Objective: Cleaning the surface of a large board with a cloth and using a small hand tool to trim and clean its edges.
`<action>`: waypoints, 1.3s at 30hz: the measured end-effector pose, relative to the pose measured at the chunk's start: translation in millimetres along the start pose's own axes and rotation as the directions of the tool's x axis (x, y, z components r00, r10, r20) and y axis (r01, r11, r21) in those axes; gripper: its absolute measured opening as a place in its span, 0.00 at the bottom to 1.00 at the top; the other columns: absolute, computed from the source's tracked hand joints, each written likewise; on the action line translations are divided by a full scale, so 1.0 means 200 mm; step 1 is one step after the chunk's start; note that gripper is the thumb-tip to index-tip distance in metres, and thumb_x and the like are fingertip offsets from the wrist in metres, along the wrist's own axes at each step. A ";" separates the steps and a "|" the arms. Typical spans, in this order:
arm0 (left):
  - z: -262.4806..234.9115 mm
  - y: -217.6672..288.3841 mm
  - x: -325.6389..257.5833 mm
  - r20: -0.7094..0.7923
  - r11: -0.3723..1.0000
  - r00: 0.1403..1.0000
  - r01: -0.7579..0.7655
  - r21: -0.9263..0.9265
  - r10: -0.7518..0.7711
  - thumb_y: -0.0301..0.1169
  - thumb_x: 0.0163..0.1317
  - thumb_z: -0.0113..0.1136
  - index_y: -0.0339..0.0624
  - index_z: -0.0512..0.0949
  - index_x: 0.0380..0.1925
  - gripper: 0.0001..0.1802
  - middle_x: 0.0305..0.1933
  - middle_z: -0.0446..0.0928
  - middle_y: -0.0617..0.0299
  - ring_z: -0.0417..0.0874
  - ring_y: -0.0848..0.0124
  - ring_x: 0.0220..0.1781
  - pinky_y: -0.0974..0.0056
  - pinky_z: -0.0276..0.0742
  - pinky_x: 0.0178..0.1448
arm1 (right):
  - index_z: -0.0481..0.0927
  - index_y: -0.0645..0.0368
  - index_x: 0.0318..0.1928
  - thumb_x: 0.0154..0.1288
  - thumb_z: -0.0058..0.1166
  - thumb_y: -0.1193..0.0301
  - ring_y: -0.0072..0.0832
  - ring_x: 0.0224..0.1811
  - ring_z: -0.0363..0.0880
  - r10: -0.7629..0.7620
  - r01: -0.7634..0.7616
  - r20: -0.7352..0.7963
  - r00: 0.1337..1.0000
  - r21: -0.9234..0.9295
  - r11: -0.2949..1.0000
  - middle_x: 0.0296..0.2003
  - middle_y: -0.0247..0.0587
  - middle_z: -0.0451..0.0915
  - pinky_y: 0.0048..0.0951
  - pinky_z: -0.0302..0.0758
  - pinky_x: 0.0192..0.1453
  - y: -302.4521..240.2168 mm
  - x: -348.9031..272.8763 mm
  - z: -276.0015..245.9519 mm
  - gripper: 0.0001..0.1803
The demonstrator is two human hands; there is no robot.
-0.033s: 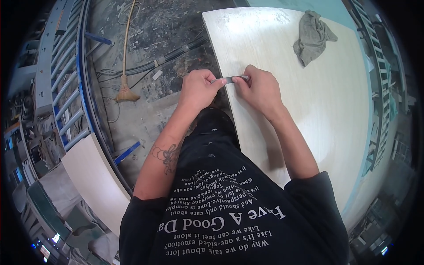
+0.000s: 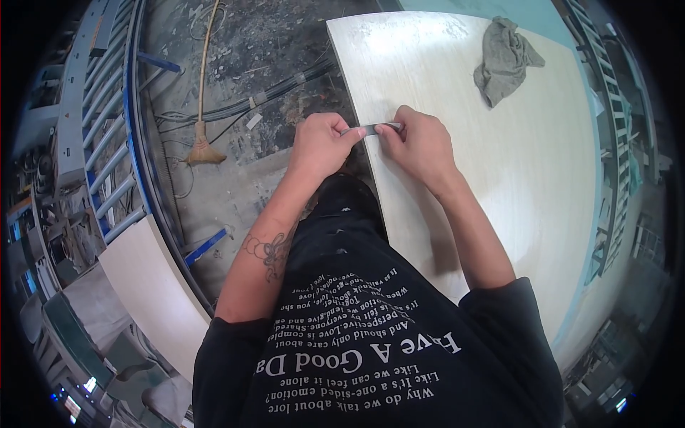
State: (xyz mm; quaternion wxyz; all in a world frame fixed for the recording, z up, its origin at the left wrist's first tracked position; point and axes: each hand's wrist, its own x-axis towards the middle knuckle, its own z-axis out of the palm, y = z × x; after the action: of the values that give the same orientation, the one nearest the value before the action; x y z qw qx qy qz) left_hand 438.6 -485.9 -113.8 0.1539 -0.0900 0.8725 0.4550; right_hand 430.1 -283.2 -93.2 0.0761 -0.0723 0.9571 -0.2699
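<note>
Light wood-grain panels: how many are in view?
2. A large panel lies under the hands, a grey rag on its far end. A smaller panel lies lower left beside the roller conveyor. Others may be hidden.

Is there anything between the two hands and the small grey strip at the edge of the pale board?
Nothing visible does. Both the left hand and the right hand already pinch the grey strip at its ends, right at the edge of the pale board. The grey rag lies apart, farther up the board.

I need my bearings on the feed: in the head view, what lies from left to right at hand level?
Blue roller rack → broom → left hand → thin grey strip → right hand → pale board, grey rag on its far part.
</note>
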 end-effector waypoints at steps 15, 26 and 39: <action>0.05 -0.05 -0.04 -0.008 0.998 0.998 -0.056 0.012 0.056 0.45 0.59 0.80 0.39 0.85 0.24 0.21 0.19 0.79 0.65 0.76 0.77 0.22 0.64 0.72 0.29 | 0.82 0.62 0.33 0.69 0.69 0.56 0.49 0.28 0.84 -0.008 0.008 -0.006 1.000 -0.005 1.000 0.24 0.50 0.83 0.45 0.77 0.34 0.01 -0.07 0.01 0.21; 0.09 -0.09 -0.08 -0.042 0.995 0.994 -0.097 0.002 0.097 0.45 0.59 0.80 0.38 0.85 0.24 0.21 0.19 0.79 0.64 0.75 0.76 0.21 0.64 0.72 0.28 | 0.81 0.62 0.32 0.68 0.70 0.57 0.48 0.26 0.83 -0.028 0.028 -0.007 1.000 -0.004 1.000 0.23 0.49 0.82 0.44 0.76 0.33 0.02 -0.11 0.00 0.20; 0.10 -0.08 -0.14 -0.009 0.999 0.999 -0.032 -0.032 0.032 0.44 0.60 0.80 0.38 0.85 0.24 0.20 0.19 0.80 0.65 0.75 0.78 0.21 0.65 0.70 0.27 | 0.82 0.60 0.33 0.69 0.67 0.59 0.52 0.32 0.86 0.008 -0.008 0.048 0.999 0.003 1.000 0.26 0.49 0.85 0.49 0.80 0.39 0.01 -0.16 -0.01 0.17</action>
State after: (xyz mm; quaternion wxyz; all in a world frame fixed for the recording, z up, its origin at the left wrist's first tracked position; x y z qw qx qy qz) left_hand 473.6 -478.3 -127.4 0.1412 -0.0805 0.8670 0.4711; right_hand 461.7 -274.2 -90.0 0.1004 -0.0746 0.9549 -0.2693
